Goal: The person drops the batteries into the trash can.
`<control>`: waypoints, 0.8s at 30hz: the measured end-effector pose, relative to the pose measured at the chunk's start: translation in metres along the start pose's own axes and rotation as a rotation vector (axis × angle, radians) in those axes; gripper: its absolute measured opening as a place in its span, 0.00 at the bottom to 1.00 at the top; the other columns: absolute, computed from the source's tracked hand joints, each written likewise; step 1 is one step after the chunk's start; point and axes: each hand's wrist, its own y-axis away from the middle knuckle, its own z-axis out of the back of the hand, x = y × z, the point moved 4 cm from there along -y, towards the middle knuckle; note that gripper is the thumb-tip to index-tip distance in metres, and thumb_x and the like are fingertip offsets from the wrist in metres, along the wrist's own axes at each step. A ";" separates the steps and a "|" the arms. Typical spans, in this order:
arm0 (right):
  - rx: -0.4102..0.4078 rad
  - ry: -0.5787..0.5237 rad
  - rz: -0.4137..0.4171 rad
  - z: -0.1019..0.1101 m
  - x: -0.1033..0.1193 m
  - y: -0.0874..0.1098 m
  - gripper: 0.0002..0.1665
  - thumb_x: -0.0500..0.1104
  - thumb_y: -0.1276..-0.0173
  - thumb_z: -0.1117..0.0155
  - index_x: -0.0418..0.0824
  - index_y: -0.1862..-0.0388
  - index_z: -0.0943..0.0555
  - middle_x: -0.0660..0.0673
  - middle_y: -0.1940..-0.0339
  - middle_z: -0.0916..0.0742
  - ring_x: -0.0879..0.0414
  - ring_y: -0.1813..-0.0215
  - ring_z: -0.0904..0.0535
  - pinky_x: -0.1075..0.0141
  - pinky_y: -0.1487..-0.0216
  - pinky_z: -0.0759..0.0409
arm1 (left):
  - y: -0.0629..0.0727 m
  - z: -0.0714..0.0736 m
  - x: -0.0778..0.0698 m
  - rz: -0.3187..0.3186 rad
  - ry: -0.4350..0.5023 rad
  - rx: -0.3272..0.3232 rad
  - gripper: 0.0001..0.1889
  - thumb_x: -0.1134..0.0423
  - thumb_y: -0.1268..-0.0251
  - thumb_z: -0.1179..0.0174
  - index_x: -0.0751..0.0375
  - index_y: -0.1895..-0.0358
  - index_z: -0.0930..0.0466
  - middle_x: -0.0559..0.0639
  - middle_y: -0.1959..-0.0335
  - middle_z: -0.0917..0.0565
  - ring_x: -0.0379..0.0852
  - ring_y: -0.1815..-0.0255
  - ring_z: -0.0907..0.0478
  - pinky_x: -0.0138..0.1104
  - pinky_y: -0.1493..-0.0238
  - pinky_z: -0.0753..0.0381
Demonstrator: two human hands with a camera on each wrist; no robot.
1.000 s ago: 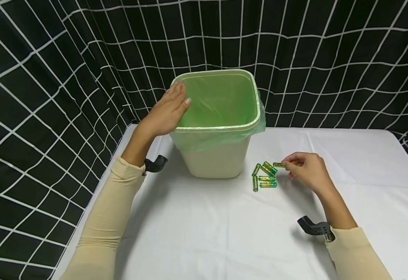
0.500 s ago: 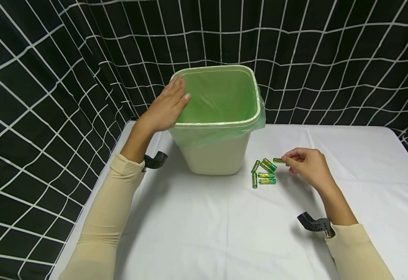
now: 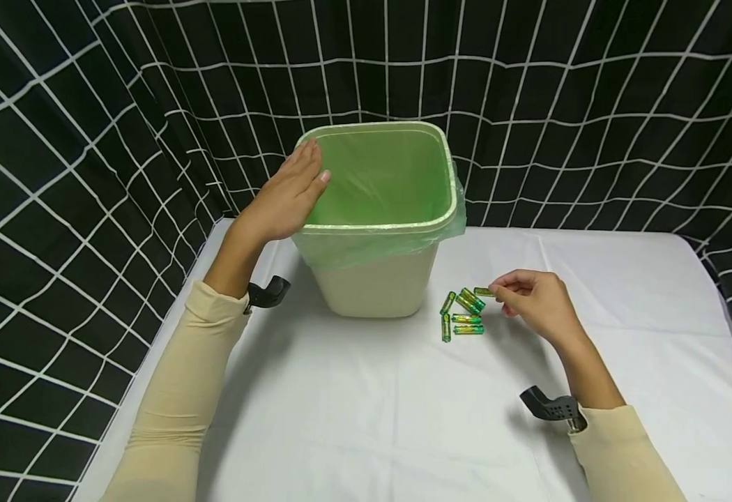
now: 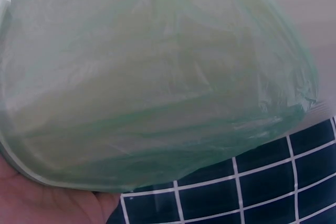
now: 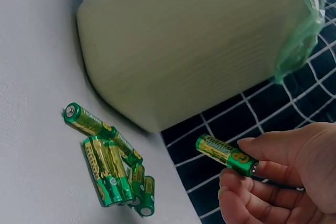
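In the head view my left hand (image 3: 284, 195) lies with straight fingers along the left rim of a cream trash bin (image 3: 375, 282). Its palm and fingers show only in part at the bin's edge in the left wrist view. Thumb and fingertips of my right hand (image 5: 289, 171) pinch one green and gold battery (image 5: 220, 153). That battery is held just above the white cloth, beside a small cluster of several like batteries (image 5: 107, 171) lying to the right of the bin.
A translucent green bag (image 3: 372, 251) lines the bin and folds over its rim. White cloth (image 3: 353, 404) covers the table. Black curtains (image 3: 592, 125) with a white grid stand behind and at the left.
The head view has shifted slightly, moving the whole scene a little left in the picture. Both hands keep their places, the right still pinching the battery.
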 end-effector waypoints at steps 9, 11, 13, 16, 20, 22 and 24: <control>-0.023 -0.002 0.033 0.002 0.011 0.008 0.12 0.46 0.27 0.32 0.36 0.58 0.12 0.46 0.72 0.10 0.54 0.73 0.15 0.68 0.71 0.18 | 0.001 -0.005 -0.001 0.004 0.006 0.011 0.34 0.48 0.14 0.72 0.70 0.20 0.63 0.59 0.17 0.64 0.49 0.17 0.72 0.35 0.20 0.71; -0.039 -0.003 0.052 0.003 0.016 0.012 0.12 0.46 0.27 0.32 0.37 0.58 0.12 0.47 0.72 0.10 0.54 0.73 0.15 0.69 0.71 0.18 | 0.000 -0.006 -0.001 -0.002 0.002 0.015 0.34 0.48 0.14 0.72 0.71 0.20 0.63 0.59 0.17 0.64 0.49 0.17 0.72 0.35 0.20 0.71; -0.059 -0.004 0.069 0.006 0.021 0.015 0.12 0.46 0.28 0.31 0.37 0.57 0.12 0.49 0.72 0.10 0.55 0.73 0.15 0.70 0.71 0.19 | 0.000 -0.007 -0.001 -0.007 -0.006 0.015 0.34 0.48 0.14 0.72 0.71 0.20 0.63 0.60 0.17 0.63 0.49 0.17 0.72 0.35 0.20 0.71; -0.089 -0.009 0.094 0.011 0.032 0.019 0.12 0.46 0.29 0.29 0.38 0.57 0.12 0.51 0.73 0.11 0.56 0.73 0.15 0.72 0.70 0.20 | -0.001 -0.005 -0.001 -0.009 -0.008 0.011 0.34 0.48 0.14 0.73 0.71 0.20 0.63 0.59 0.17 0.64 0.49 0.17 0.72 0.34 0.20 0.72; -0.113 -0.018 0.124 0.017 0.047 0.022 0.11 0.45 0.30 0.29 0.39 0.56 0.11 0.52 0.72 0.11 0.56 0.73 0.15 0.73 0.70 0.20 | -0.001 -0.002 -0.001 -0.009 -0.004 -0.003 0.34 0.48 0.14 0.73 0.70 0.20 0.62 0.58 0.17 0.63 0.49 0.16 0.72 0.34 0.20 0.72; -0.120 -0.014 0.134 0.019 0.053 0.024 0.11 0.45 0.30 0.29 0.39 0.56 0.11 0.52 0.72 0.11 0.56 0.73 0.15 0.74 0.70 0.20 | -0.001 -0.001 0.000 -0.009 -0.007 -0.003 0.34 0.49 0.14 0.73 0.70 0.20 0.63 0.59 0.17 0.63 0.49 0.17 0.72 0.34 0.20 0.72; -0.132 -0.007 0.147 0.021 0.060 0.026 0.10 0.45 0.30 0.29 0.39 0.56 0.11 0.51 0.72 0.11 0.57 0.73 0.15 0.74 0.70 0.20 | -0.001 0.000 -0.001 -0.010 -0.009 -0.001 0.34 0.49 0.14 0.73 0.70 0.20 0.63 0.59 0.17 0.63 0.49 0.17 0.72 0.34 0.20 0.72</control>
